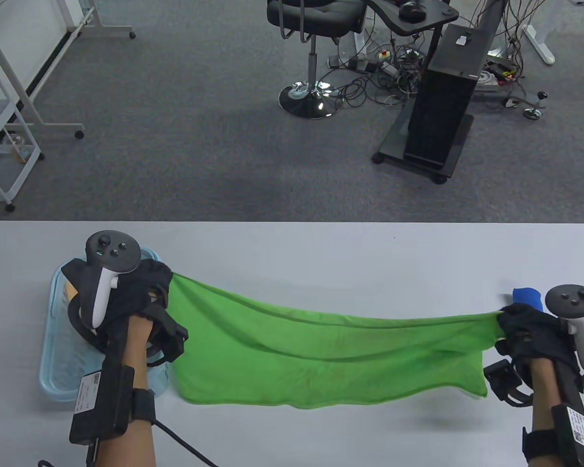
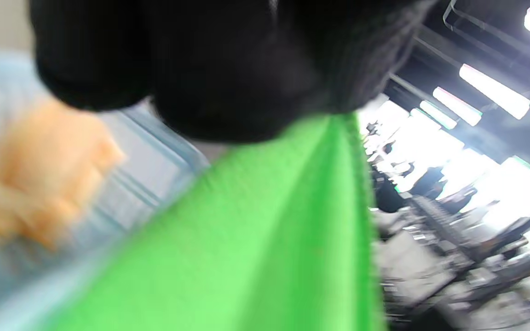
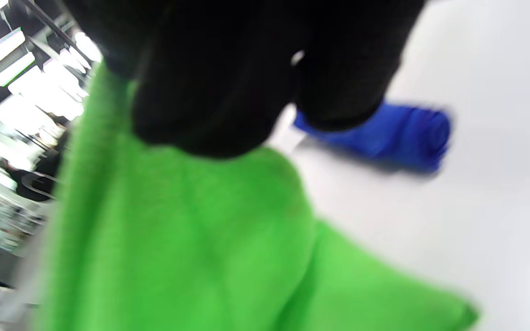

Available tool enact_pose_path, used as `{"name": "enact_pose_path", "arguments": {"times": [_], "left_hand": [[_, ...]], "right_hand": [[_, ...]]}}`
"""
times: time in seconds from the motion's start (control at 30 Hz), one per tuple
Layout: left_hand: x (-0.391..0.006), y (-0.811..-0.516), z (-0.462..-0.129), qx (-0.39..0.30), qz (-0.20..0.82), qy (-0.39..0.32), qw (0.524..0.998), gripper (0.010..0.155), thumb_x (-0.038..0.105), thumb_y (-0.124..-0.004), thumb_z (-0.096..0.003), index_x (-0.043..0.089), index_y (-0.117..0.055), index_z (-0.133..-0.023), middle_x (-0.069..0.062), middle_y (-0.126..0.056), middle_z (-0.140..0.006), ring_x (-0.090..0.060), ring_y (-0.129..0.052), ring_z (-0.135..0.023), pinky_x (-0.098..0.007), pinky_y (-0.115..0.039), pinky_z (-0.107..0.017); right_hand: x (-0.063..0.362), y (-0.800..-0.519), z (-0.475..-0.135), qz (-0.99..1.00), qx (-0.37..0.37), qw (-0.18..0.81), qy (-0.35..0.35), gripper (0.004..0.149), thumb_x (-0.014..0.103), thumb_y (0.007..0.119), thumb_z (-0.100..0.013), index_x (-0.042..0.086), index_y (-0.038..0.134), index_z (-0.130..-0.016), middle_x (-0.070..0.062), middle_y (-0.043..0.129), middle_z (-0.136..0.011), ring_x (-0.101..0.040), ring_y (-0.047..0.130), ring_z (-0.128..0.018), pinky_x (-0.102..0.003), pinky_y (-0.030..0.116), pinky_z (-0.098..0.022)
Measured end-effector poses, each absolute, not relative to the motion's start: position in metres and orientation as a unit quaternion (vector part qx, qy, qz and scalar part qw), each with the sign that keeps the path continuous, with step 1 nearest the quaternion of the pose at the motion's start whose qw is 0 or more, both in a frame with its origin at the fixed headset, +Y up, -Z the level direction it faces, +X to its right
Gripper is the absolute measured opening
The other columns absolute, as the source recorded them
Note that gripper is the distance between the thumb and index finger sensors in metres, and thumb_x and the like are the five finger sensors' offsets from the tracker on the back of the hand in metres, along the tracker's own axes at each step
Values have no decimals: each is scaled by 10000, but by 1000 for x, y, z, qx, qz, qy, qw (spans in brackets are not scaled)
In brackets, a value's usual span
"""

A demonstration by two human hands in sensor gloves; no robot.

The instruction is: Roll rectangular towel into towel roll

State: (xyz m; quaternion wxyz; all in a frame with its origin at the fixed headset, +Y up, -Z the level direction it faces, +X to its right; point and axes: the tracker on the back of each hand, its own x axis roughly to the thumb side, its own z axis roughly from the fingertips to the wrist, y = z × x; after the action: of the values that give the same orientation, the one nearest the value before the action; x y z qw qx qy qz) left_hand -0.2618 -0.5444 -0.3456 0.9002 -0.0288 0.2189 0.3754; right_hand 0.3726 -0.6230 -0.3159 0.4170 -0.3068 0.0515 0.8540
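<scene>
Green towel sags above the bench, stretched from nine to three o'clock; left hand and right hand each grip an end.

From my remote seat I see grey carpet beyond the pale table. A black swivel chair on a chrome base stands beside a black computer tower on a wheeled cart (cables tangled behind it). White metal frames stand at left.
</scene>
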Motion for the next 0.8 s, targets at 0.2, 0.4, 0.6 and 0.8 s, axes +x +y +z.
{"name": "enact_pose_path", "arguments": {"times": [0.2, 0.4, 0.6, 0.8], "left_hand": [[-243, -550, -374, 12, 688, 101, 718, 430, 354, -731, -476, 260, -860, -874, -229, -1016, -762, -211, -1166, -405, -467, -911, -353], [-268, -524, -367, 77, 672, 45, 735, 433, 416, -693, -470, 225, -850, -826, -181, -820, -991, -273, -968, -830, -549, -699, -628], [-303, -563, -340, 128, 720, 17, 681, 446, 452, -695, -443, 130, -888, -684, -154, -840, -977, -243, -977, -821, -502, -602, -679], [-303, -618, -302, 52, 493, 86, 864, 457, 439, -792, -419, 230, -995, -771, -196, -840, -947, -291, -1001, -615, -546, -784, -491]], "right_hand": [[365, -603, -330, 817, -251, 519, -21, 455, 272, 745, -356, 222, 777, -807, -128, 744, -909, -107, 975, -719, -365, 782, -605], [395, -578, -318, 788, -263, 533, -158, 455, 295, 757, -337, 189, 800, -777, -138, 686, -937, -116, 925, -776, -366, 729, -632], [431, -609, -283, 782, -294, 523, -168, 448, 300, 772, -328, 214, 831, -764, -138, 704, -928, -132, 939, -754, -398, 724, -625], [441, -670, -248, 801, -332, 495, -63, 446, 307, 780, -342, 243, 847, -778, -107, 718, -897, -227, 922, -684, -518, 690, -605]]}}
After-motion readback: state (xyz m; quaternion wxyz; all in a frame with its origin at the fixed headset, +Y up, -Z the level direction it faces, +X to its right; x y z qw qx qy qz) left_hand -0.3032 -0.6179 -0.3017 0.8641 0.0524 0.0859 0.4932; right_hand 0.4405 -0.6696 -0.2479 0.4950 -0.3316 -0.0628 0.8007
